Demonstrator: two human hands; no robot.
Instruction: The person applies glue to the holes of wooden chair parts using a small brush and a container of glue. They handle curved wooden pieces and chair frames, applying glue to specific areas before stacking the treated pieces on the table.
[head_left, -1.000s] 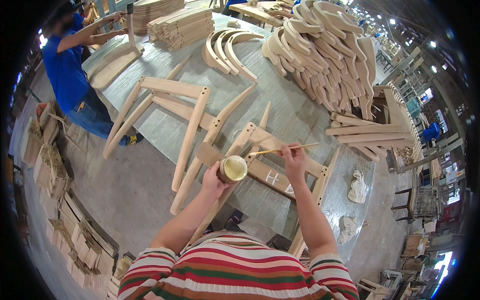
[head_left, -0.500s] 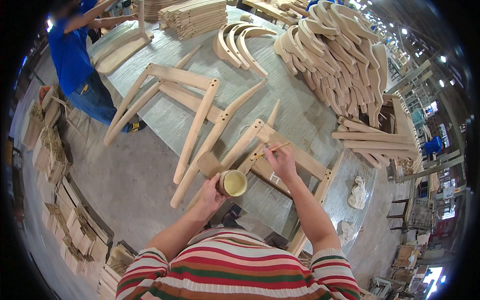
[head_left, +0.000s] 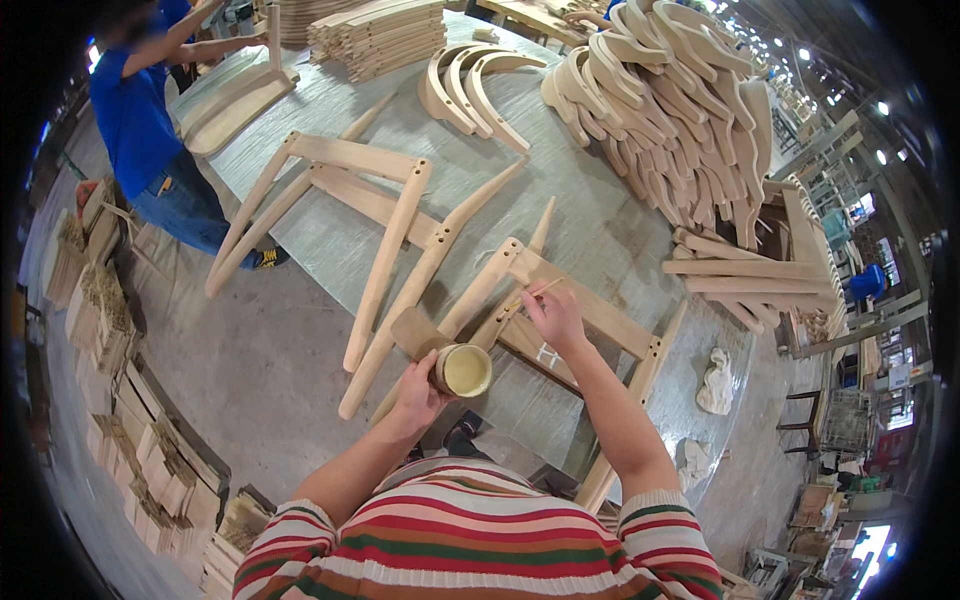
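My left hand (head_left: pixel 418 396) is closed round a small cup (head_left: pixel 466 371) of pale yellow, glue-like liquid. A flat brown wooden piece (head_left: pixel 417 333) sticks out beside the cup, above my fingers; how it is held is hidden. My right hand (head_left: pixel 557 320) pinches a thin wooden stick (head_left: pixel 540 291). The stick's lower end is at a bar of the near wooden chair frame (head_left: pixel 585 305), close to small dark holes. That frame lies on the plastic-covered table, partly under my right forearm.
A second chair frame (head_left: pixel 370 195) lies to the left, its legs past the table edge. Curved wooden parts (head_left: pixel 473 90) and a tall pile of shaped pieces (head_left: pixel 675 125) occupy the far side. White cloth (head_left: pixel 714 382) lies at right. A person in blue (head_left: pixel 140 120) stands far left.
My right hand has shifted slightly left and down, and the stick has tilted at the bar. The whole view has drifted a little. My left hand keeps its hold on the cup.
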